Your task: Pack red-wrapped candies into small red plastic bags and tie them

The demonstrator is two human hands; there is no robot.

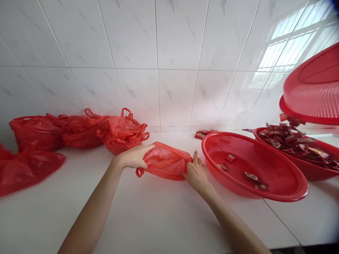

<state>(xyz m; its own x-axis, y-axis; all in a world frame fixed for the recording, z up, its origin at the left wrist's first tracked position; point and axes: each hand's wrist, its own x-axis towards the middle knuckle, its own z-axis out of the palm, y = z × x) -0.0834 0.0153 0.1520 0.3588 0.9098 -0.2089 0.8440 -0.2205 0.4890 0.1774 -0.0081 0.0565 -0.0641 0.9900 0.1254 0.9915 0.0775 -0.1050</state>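
Observation:
A thin red plastic bag (168, 162) is stretched between my two hands above the white counter. My left hand (136, 157) grips its left rim, fingers partly hidden inside or behind the plastic. At the right rim, my right hand (196, 174) pinches the plastic, with one finger pointing up. The bag's mouth is spread and faces me; I see nothing in it. Just right of my right hand stands a red mesh basket (254, 165) with several small wrapped packets (251, 176) on its bottom.
Red plastic bags (122, 130) stand along the tiled wall at left, another bag (23, 173) nearer. At right, small packets fall from a tilted red basket (315, 84) into a second basket (312, 173) heaped with packets. More packets (205, 133) lie by the wall.

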